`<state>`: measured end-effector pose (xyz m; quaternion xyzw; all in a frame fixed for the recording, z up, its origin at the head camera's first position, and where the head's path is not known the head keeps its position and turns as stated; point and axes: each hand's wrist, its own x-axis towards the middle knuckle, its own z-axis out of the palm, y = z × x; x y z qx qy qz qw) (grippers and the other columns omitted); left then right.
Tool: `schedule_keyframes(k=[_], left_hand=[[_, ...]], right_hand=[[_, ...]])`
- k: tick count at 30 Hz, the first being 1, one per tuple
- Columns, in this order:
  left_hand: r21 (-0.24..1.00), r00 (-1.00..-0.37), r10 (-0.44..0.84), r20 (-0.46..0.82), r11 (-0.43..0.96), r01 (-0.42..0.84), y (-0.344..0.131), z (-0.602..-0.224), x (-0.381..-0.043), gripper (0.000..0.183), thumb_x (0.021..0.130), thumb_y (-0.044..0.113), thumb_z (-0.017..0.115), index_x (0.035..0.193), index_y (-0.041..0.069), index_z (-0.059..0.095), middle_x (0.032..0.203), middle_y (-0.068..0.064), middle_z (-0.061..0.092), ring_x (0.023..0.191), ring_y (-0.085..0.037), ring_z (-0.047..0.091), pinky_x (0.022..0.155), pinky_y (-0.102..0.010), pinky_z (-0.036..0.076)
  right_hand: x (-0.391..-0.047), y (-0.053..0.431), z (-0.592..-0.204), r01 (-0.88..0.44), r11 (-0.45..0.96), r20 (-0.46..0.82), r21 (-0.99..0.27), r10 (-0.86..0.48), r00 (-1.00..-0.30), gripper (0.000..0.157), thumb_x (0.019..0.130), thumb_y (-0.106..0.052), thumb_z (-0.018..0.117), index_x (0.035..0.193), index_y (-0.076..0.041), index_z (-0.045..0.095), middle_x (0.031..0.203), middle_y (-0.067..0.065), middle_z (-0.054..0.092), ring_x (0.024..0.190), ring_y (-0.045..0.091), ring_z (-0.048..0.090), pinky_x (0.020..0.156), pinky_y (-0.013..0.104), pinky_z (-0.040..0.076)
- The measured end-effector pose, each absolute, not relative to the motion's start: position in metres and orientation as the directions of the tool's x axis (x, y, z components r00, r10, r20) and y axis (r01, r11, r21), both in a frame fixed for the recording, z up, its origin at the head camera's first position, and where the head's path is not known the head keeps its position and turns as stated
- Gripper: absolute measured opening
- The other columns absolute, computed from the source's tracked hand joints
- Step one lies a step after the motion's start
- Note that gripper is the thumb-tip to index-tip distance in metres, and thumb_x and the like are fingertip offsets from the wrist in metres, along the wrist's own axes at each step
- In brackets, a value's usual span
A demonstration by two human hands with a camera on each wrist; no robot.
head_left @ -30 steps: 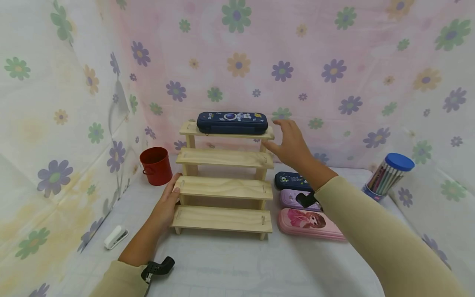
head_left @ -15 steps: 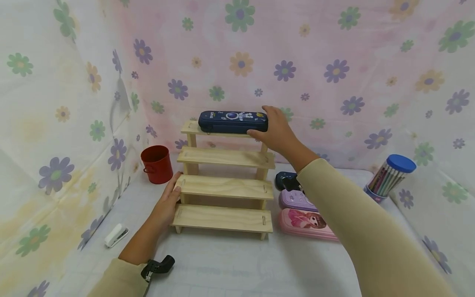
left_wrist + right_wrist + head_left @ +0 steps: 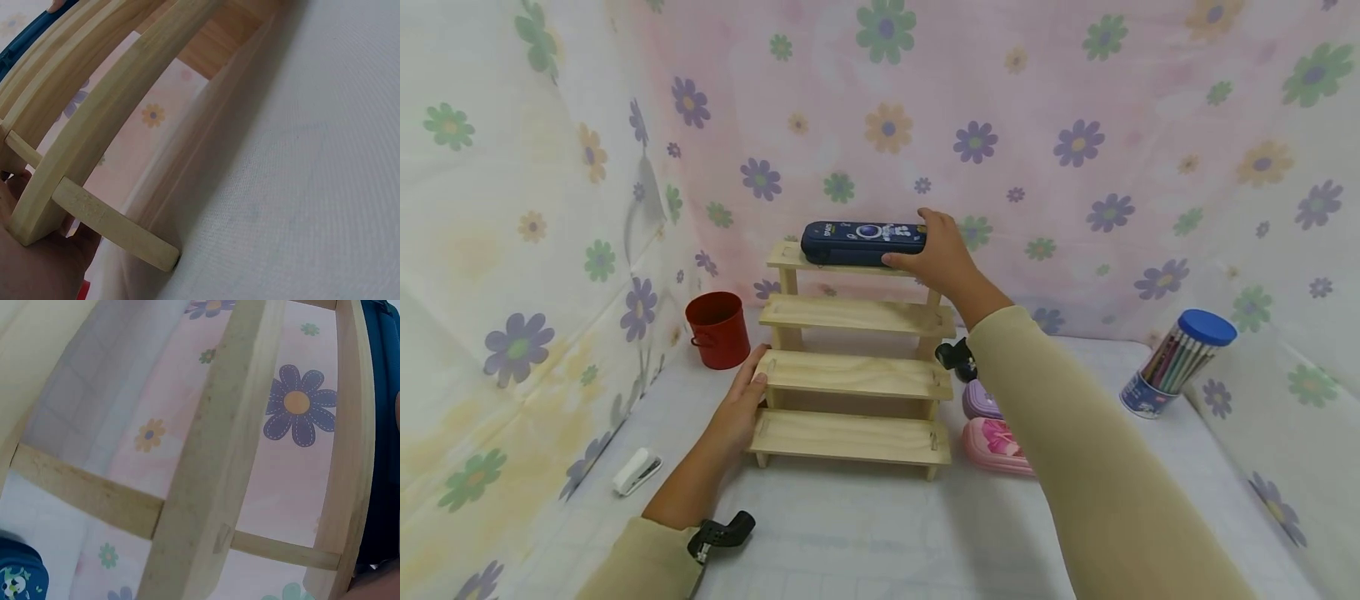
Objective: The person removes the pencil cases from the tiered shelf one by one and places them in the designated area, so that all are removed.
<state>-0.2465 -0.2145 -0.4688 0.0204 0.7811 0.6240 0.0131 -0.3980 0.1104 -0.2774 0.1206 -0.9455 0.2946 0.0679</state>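
A four-tier wooden shelf rack (image 3: 850,373) stands on a white-covered table. On its top tier lies a dark blue pencil case (image 3: 853,243) with an astronaut print. My right hand (image 3: 945,257) grips the right end of that case, thumb along the front and fingers over the back. In the right wrist view, the blue pencil case (image 3: 382,456) runs along the right edge, mostly cut off. My left hand (image 3: 737,417) holds the rack's left side at the second tier from the bottom; the left wrist view has that hand (image 3: 37,269) against the end of a wooden board.
Right of the rack lie a pink pencil case (image 3: 996,446) and a purple one (image 3: 981,400), partly behind my right sleeve. A pencil tub with a blue lid (image 3: 1176,367) stands further right. A red bucket (image 3: 718,331) and a white stapler (image 3: 637,472) are at left.
My right hand has moved left from beside the top tier and taken hold of the blue case's right end. The case has shifted slightly left along the tier. My left hand stays put.
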Motion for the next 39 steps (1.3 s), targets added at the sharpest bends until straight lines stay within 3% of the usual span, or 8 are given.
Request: schedule_keyframes(k=[14,31,39], left_hand=[[0.973,-0.999,0.033,-0.041,0.229,-0.033,-0.213,-0.465,-0.245,0.054,0.114,0.044,0.031,0.164,0.053,0.013,0.176,0.012,0.01,0.164,-0.025,0.001,0.127,-0.069,0.001],[0.971,-0.998,0.018,-0.061,0.232,-0.055,-0.212,-0.469,-0.246,0.053,0.113,0.048,0.031,0.162,0.058,0.014,0.175,0.015,0.012,0.164,-0.023,0.002,0.127,-0.07,0.002],[0.975,-0.999,0.029,-0.025,0.222,-0.018,-0.213,-0.468,-0.246,0.054,0.114,0.043,0.031,0.164,0.053,0.013,0.176,0.012,0.011,0.164,-0.024,0.002,0.128,-0.068,0.002]], right_hand=[[-0.393,0.108,-0.277,-0.221,0.788,0.158,-0.575,-0.158,-0.975,0.106,0.083,-0.07,0.076,0.164,-0.019,0.032,0.171,0.009,0.026,0.153,0.033,0.035,0.123,0.054,0.035],[-0.381,0.118,-0.287,-0.233,0.756,0.201,-0.612,-0.135,-0.97,0.107,0.079,-0.071,0.079,0.162,-0.02,0.036,0.166,0.006,0.034,0.143,0.029,0.044,0.116,0.051,0.044],[-0.369,0.123,-0.29,-0.252,0.752,0.237,-0.609,-0.131,-0.963,0.108,0.078,-0.071,0.08,0.16,-0.016,0.038,0.159,0.009,0.04,0.138,0.03,0.048,0.113,0.052,0.047]])
